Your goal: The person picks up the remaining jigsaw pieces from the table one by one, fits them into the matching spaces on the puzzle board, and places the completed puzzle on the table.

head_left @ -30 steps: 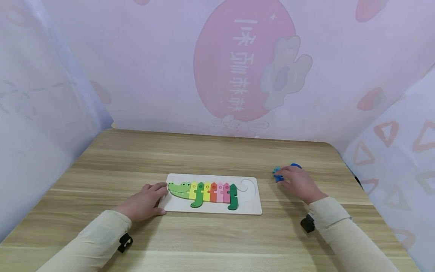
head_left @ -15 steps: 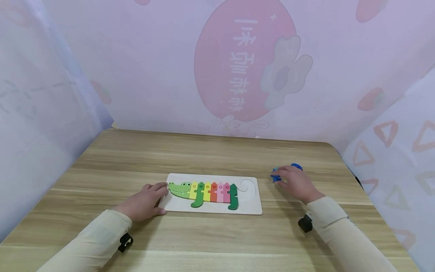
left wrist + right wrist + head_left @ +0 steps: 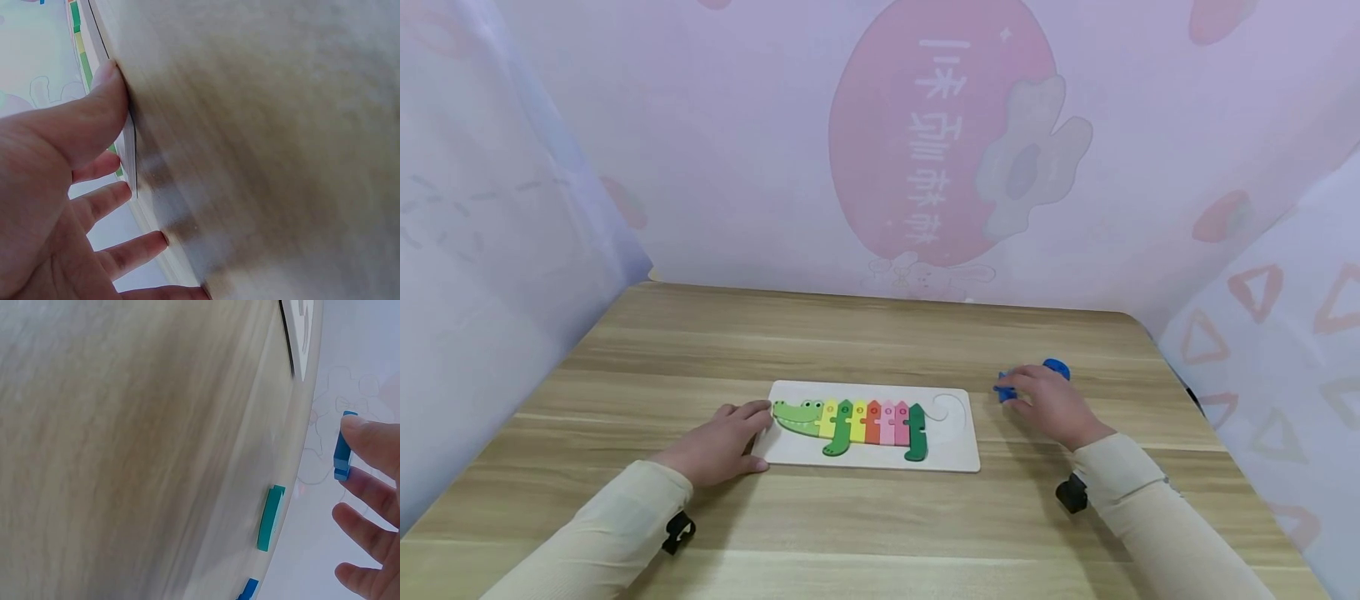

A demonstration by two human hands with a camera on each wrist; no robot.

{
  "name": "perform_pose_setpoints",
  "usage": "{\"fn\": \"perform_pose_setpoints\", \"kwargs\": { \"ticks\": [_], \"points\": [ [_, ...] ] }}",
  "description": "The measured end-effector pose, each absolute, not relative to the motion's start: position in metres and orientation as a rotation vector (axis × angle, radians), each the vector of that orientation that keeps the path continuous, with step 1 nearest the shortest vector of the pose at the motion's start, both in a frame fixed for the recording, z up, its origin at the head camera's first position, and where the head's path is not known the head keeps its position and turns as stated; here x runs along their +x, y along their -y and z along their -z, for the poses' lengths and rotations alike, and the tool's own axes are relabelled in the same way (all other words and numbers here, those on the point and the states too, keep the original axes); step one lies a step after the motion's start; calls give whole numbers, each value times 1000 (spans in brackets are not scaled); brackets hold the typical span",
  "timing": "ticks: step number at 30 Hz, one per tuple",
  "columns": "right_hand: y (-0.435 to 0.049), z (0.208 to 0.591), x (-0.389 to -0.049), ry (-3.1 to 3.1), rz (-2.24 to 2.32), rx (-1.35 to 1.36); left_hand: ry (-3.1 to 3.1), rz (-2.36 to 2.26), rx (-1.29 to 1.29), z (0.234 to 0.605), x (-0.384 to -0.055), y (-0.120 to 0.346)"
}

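Observation:
A pale wooden crocodile puzzle board (image 3: 951, 450) lies flat on the table, with a green head piece (image 3: 797, 418), several coloured numbered pieces in a row and a bare tail outline at its right end. My left hand (image 3: 718, 443) rests at the board's left end, fingers spread and thumb (image 3: 107, 106) touching the near edge. To the right of the board, my right hand (image 3: 1052, 402) pinches a blue puzzle piece (image 3: 344, 447) between thumb and index finger, the other fingers loose. That piece appears clear of the table in the right wrist view.
A teal piece (image 3: 271, 519) and another blue piece (image 3: 249, 589) lie on the wooden table (image 3: 880, 533) near my right hand. In the head view a blue piece (image 3: 1057, 368) shows behind that hand. Printed pale curtains (image 3: 737, 167) stand behind the table and at both sides.
My right hand has shifted slightly left with the blue puzzle piece, and more of the blue piece behind it shows. The left hand and the board stay in place.

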State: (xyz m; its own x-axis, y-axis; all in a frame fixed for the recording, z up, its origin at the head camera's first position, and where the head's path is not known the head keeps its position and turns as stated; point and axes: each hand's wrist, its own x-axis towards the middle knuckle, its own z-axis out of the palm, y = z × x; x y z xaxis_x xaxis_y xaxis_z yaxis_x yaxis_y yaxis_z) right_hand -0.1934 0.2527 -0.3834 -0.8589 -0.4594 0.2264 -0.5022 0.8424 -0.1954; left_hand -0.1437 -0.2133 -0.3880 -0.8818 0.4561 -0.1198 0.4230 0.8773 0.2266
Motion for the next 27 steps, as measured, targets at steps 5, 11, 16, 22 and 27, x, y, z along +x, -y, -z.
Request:
{"fn": "perform_pose_setpoints", "kwargs": {
  "ticks": [5, 11, 16, 22, 27],
  "points": [
    [-249, 382, -191, 2824, -362, 772, -2880, -281, 674, 387, -144, 213],
    [-246, 383, -190, 2788, -345, 790, -2879, -285, 674, 386, -144, 212],
    [-244, 382, -190, 2784, -328, 809, -2881, -279, 676, 386, -144, 212],
    [-241, 381, -191, 2781, -326, 824, -2872, -281, 661, 386, -143, 211],
    [-239, 380, -190, 2764, -320, 839, -2872, -278, 658, 385, -143, 211]
  ]
}}
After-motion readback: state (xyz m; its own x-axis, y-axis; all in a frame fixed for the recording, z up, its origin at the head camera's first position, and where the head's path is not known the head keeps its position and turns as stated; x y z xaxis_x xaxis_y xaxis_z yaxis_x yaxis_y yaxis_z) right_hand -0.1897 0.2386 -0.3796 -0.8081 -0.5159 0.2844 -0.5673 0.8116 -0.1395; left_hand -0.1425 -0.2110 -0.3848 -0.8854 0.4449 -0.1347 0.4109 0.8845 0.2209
